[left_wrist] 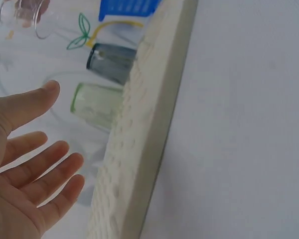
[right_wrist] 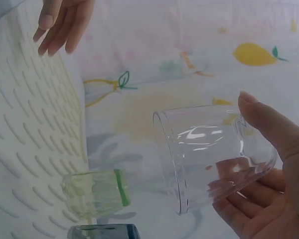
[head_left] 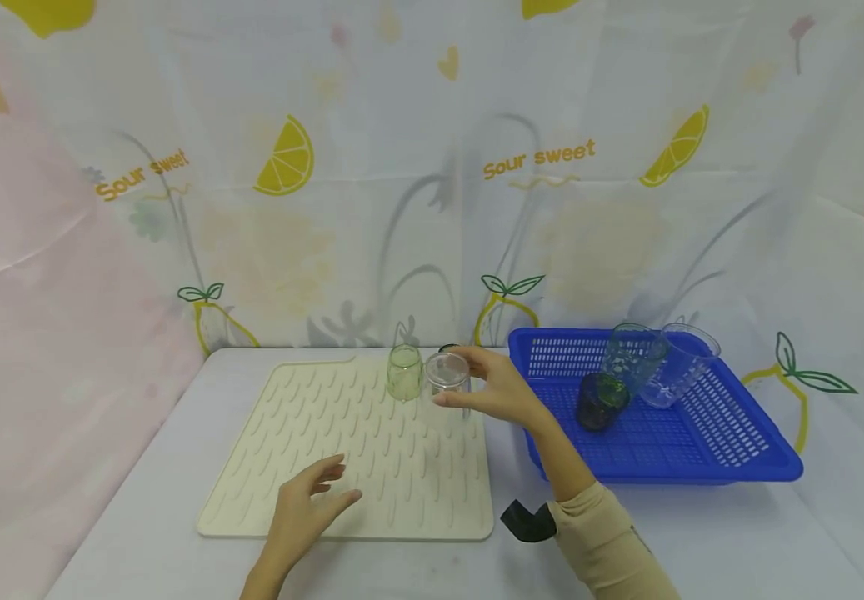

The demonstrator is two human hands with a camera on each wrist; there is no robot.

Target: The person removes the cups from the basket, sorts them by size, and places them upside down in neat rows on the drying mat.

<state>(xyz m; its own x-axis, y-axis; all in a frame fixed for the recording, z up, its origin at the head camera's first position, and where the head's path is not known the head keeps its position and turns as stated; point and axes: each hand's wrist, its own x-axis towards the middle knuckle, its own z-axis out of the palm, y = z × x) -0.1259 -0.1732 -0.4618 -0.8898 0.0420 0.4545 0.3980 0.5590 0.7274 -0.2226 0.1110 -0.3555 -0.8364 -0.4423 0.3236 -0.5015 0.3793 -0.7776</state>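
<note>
A clear glass (head_left: 447, 379), apparently bottom up, hangs above the far right part of a cream ridged mat (head_left: 274, 500). The right hand (head_left: 502, 390) grips it near its base, thumb and fingers on opposite sides. Just beside it, a pale green glass (head_left: 405, 375) stands on the mat, with a blue-grey glass (left_wrist: 109, 62) next to that. The left hand (head_left: 302, 508) holds nothing, its fingers parted over the mat's near edge. To the right, a blue plastic basket (head_left: 671, 479) contains a dark glass (head_left: 598, 408), a blue-green tumbler (head_left: 630, 354) and a clear tumbler (head_left: 690, 346).

The step in hand seems to be setting the glass out; the next move calls for lowering it rim-first, clear of its neighbours.
</note>
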